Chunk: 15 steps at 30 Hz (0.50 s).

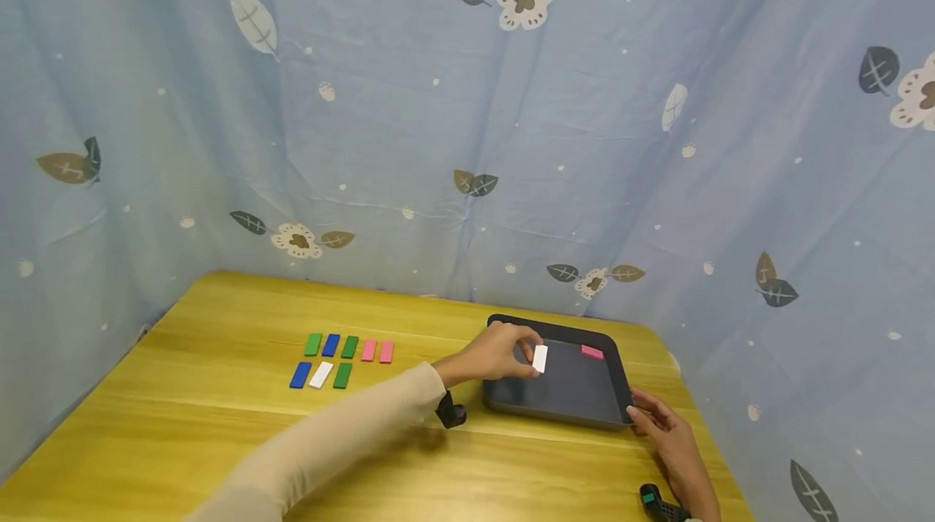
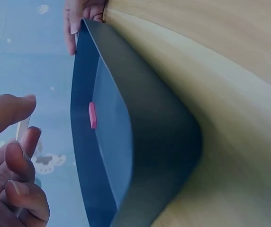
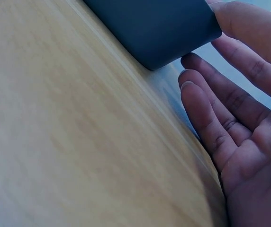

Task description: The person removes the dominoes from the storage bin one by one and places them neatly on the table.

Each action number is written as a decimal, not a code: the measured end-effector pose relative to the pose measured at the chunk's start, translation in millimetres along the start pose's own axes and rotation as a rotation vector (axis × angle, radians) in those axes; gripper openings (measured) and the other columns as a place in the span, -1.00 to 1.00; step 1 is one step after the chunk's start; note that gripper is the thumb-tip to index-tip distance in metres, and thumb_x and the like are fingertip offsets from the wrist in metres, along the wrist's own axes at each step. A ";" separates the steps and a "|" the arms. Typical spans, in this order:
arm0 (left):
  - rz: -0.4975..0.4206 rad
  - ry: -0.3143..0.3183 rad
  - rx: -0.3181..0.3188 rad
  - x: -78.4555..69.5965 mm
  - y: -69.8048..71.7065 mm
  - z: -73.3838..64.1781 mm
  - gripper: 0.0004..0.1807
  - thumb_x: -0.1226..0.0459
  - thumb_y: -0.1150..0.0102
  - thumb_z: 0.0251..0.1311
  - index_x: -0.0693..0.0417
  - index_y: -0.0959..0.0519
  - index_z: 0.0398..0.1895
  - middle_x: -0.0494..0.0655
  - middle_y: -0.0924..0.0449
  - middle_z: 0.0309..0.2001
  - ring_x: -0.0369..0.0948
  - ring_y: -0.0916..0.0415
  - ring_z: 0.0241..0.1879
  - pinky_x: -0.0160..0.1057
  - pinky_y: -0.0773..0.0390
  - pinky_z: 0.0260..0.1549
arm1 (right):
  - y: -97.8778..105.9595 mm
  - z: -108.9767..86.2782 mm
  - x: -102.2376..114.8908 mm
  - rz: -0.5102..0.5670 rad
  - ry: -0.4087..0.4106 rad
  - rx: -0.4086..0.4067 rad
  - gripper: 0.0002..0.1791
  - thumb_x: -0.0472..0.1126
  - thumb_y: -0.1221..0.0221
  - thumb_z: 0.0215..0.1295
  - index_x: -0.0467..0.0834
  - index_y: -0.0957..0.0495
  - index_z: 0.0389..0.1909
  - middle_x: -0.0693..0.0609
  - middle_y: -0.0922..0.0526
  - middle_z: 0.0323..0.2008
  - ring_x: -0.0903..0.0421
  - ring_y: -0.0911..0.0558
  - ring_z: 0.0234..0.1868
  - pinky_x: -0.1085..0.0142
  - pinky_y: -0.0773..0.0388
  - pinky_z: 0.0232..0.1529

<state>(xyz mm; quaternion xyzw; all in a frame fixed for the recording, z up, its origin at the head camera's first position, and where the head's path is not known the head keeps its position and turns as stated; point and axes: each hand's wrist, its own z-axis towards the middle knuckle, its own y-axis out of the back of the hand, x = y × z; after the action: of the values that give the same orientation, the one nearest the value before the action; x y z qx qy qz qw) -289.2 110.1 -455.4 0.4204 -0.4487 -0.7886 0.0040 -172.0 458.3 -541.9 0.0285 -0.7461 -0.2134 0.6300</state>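
Observation:
My left hand [image 1: 498,350] pinches a small white rectangular block [image 1: 540,359] between thumb and fingertips, above the dark grey tray [image 1: 504,404]. From the left wrist view, the white block [image 2: 22,126] shows edge-on between the thumb and fingers, outside the rim's outline. Flat in the tray, near its far right corner, lies a pink block [image 1: 592,352]. My right hand [image 1: 666,433] grips the tray's near right corner, with the thumb at the rim and fingers along the side. In the right wrist view, the other fingers [image 3: 206,106] spread below that corner.
Left of the tray, two rows of small blocks lie on the wooden table [image 1: 219,424]: green [image 1: 312,344], blue [image 1: 300,375], pink [image 1: 386,352] and one white block [image 1: 321,375]. A patterned blue curtain [image 1: 394,140] hangs behind the table and at its sides.

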 end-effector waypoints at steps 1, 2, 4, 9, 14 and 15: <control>-0.003 0.003 -0.001 1.5 3.0 -2.8 -0.49 0.16 -0.55 0.14 0.06 -0.65 0.17 -0.44 -0.66 -0.39 -0.44 -0.55 -0.43 -0.41 -0.50 -0.25 | 0.3 -0.2 0.3 0.004 -0.004 0.002 -0.20 0.20 -0.31 0.35 -0.05 -0.37 0.50 0.04 -0.53 0.21 0.21 -0.62 -0.03 0.31 -0.60 -0.04; -0.006 0.005 -0.002 3.2 5.6 -5.6 -0.48 0.16 -0.55 0.14 0.06 -0.65 0.17 -0.42 -0.67 -0.38 -0.44 -0.55 -0.43 -0.40 -0.50 -0.26 | 0.4 -0.4 0.7 0.005 -0.005 0.002 -0.20 0.20 -0.31 0.35 -0.06 -0.37 0.50 0.05 -0.53 0.21 0.21 -0.62 -0.03 0.31 -0.60 -0.04; -0.002 -0.002 -0.008 6.9 9.9 -10.9 -0.49 0.17 -0.55 0.14 0.07 -0.65 0.16 -0.39 -0.69 -0.36 -0.44 -0.55 -0.44 -0.39 -0.50 -0.27 | 0.1 -1.2 2.3 0.008 -0.004 0.000 -0.21 0.19 -0.32 0.35 -0.07 -0.37 0.50 0.04 -0.53 0.21 0.21 -0.62 -0.03 0.31 -0.60 -0.04; 0.010 -0.014 -0.009 12.1 17.3 -24.2 -0.50 0.19 -0.55 0.14 0.08 -0.65 0.15 -0.27 -0.73 -0.32 -0.42 -0.46 -0.56 -0.39 -0.43 -0.41 | -0.9 -2.7 5.6 0.017 -0.008 -0.006 -0.23 0.14 -0.31 0.38 -0.09 -0.37 0.50 0.01 -0.53 0.21 0.21 -0.61 -0.03 0.31 -0.60 -0.05; 0.012 -0.004 -0.022 17.2 22.8 -38.1 -0.52 0.20 -0.56 0.11 0.07 -0.66 0.11 -0.22 -0.73 -0.32 -0.39 -0.34 -0.66 -0.39 -0.38 -0.48 | -1.4 -3.4 5.6 0.023 -0.012 -0.006 -0.22 0.14 -0.32 0.37 -0.10 -0.37 0.50 0.09 -0.55 0.16 0.21 -0.61 -0.04 0.32 -0.60 -0.05; 0.010 0.001 -0.025 18.6 24.2 -40.8 -0.52 0.19 -0.56 0.12 0.06 -0.66 0.10 -0.20 -0.73 -0.32 -0.38 -0.33 -0.68 -0.39 -0.38 -0.49 | -1.4 -3.6 5.6 0.024 -0.013 -0.004 -0.22 0.14 -0.32 0.38 -0.11 -0.36 0.50 0.12 -0.55 0.14 0.22 -0.61 -0.04 0.32 -0.60 -0.05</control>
<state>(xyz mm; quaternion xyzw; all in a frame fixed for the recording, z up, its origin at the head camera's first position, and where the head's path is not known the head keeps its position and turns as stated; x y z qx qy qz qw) -283.1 59.8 -460.4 0.4186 -0.4407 -0.7940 0.0135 -170.0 454.2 -536.8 0.0168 -0.7502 -0.2074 0.6276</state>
